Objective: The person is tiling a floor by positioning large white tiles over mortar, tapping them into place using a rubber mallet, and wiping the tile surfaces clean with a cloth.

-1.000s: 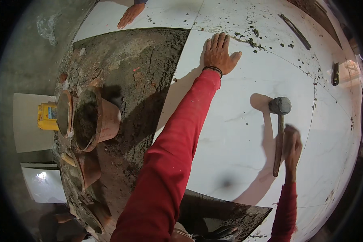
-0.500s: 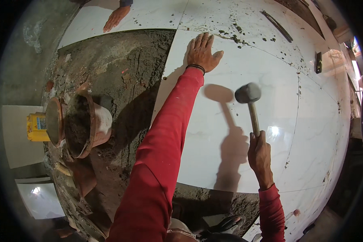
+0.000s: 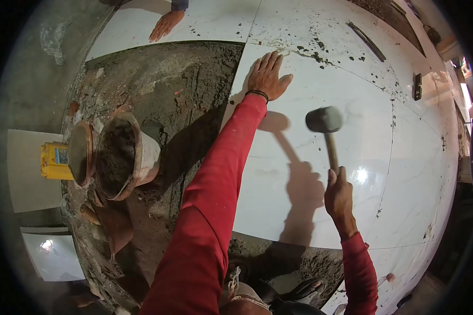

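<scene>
A large white marbled floor tile [image 3: 278, 194] lies in front of me, beside other tiles of the same kind. My left hand [image 3: 268, 79] rests flat near its far left corner, fingers spread. In my right hand [image 3: 338, 198] is a rubber mallet [image 3: 324, 121], gripped by its wooden handle. The dark mallet head hangs above the tile, apart from its own shadow on the surface. Red sleeves cover both my forearms.
Left lies wet mortar [image 3: 194, 79] with a mortar-filled bucket [image 3: 151, 157], a yellow jug [image 3: 55, 160] and a trowel [image 3: 115, 226]. Another person's hand [image 3: 167, 25] rests on a far tile. A dark bar [image 3: 367, 42] and a small level [image 3: 417, 86] lie far right.
The view has shifted, so the bucket and tiles sit a little farther right. The mallet is still raised, its shadow closer to my left sleeve. My left hand stays flat on the tile.
</scene>
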The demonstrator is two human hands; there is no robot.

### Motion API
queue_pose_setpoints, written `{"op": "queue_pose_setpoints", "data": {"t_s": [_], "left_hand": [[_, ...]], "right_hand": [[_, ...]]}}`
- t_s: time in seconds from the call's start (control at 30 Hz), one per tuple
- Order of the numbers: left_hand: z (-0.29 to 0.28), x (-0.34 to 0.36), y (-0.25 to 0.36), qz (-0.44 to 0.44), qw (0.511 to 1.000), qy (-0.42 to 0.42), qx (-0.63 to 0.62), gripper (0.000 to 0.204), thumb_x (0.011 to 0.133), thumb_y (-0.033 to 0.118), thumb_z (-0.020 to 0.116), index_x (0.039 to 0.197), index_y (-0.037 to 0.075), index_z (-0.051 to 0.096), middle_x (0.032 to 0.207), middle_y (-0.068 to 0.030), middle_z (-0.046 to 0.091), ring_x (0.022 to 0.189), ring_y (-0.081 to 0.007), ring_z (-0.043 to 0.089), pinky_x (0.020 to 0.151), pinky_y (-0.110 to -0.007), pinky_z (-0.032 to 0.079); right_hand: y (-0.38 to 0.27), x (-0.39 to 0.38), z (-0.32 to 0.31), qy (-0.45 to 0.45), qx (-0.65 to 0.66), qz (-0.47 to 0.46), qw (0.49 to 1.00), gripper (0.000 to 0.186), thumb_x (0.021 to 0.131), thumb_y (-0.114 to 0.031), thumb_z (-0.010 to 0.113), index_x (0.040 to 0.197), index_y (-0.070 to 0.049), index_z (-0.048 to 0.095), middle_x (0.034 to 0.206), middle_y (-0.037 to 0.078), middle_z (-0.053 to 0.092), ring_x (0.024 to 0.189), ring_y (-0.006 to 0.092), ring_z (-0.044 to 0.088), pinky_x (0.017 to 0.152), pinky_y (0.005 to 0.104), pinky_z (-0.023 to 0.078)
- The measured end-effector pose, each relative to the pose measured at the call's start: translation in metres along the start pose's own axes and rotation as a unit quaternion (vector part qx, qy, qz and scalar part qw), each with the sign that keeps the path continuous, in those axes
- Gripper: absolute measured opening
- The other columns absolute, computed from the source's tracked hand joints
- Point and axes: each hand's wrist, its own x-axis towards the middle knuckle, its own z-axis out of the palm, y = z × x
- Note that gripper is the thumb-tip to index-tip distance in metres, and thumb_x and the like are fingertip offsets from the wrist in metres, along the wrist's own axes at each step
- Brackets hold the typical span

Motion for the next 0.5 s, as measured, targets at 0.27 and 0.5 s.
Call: {"op": "queue_pose_setpoints", "data": {"t_s": [0.27, 0.5], "left_hand": [[-0.002, -0.004, -0.006, -0.005, 1.000, -0.001, -0.001, 0.077, 0.099, 0.058, 0.046, 0.156, 0.007, 0.036, 0.164, -0.0112, 0.032, 0.153, -0.0261, 0.025, 0.125, -0.045, 0.018], [-0.005, 0.002, -0.006, 0.002, 1.000, -0.005, 0.004, 0.080, 0.099, 0.060, 0.045, 0.157, 0.006, 0.034, 0.164, -0.0121, 0.032, 0.153, -0.0267, 0.024, 0.126, -0.044, 0.017]], "right_hand": [[-0.023, -0.008, -0.001, 0.058, 0.084, -0.034, 0.994, 0.021, 0.106, -0.021, 0.050, 0.102, -0.001, 0.045, 0.069, 0.028, 0.063, 0.065, 0.0514, 0.063, 0.052, 0.0549, 0.045], [-0.018, -0.013, 0.008, 0.038, 0.056, -0.038, 0.997, 0.022, 0.105, -0.022, 0.052, 0.101, -0.001, 0.045, 0.067, 0.029, 0.062, 0.065, 0.0529, 0.062, 0.053, 0.0565, 0.046]]}}
